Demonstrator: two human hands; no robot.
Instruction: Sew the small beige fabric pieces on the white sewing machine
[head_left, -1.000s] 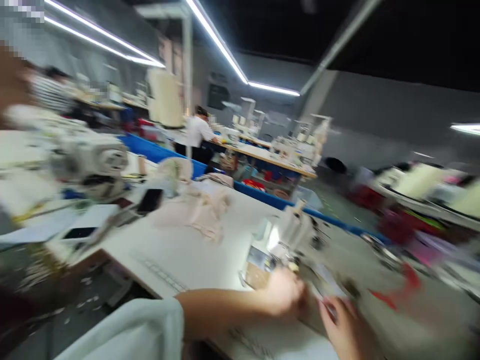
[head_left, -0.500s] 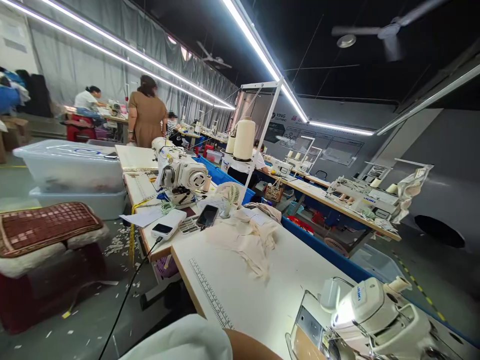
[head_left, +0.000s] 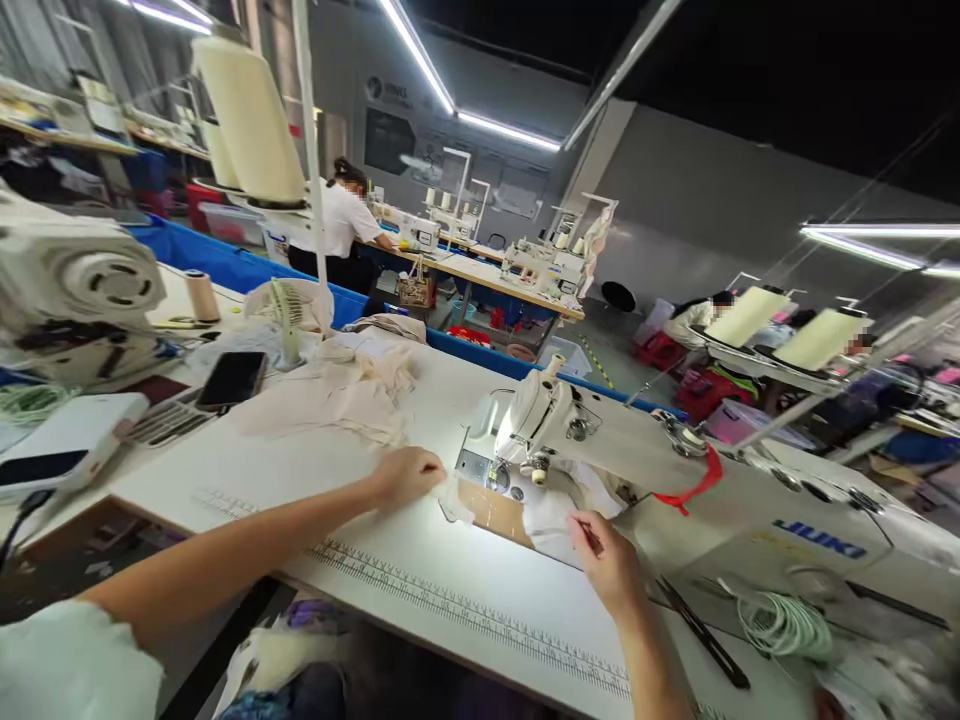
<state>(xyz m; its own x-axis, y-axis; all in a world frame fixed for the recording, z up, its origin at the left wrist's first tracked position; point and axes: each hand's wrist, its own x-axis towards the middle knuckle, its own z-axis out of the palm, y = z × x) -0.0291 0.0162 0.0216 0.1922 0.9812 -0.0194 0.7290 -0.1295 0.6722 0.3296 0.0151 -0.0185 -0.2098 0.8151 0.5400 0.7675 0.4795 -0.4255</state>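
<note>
A white table [head_left: 420,570] holds a sewing machine [head_left: 600,430] marked JUKI, its lit needle area facing the person. A printed ruler [head_left: 465,610] runs along the table's near edge. Behind the hands lies a heap of beige cloth [head_left: 337,390], with a phone [head_left: 231,378], a small fan [head_left: 289,310] and a second machine [head_left: 75,290] further left. Black scissors [head_left: 701,630] and a coil of pale cord [head_left: 784,625] lie to the right. A red ribbon [head_left: 694,485] hangs on the machine's arm. In the background a person in a white shirt [head_left: 337,215] works at another table.

The left hand [head_left: 405,472] is curled, fingertips pinching the left edge of a white fabric piece [head_left: 551,515]. The right hand [head_left: 607,560] pinches the same fabric's right side between thumb and fingers. The fabric lies flat between both hands, just under the needle.
</note>
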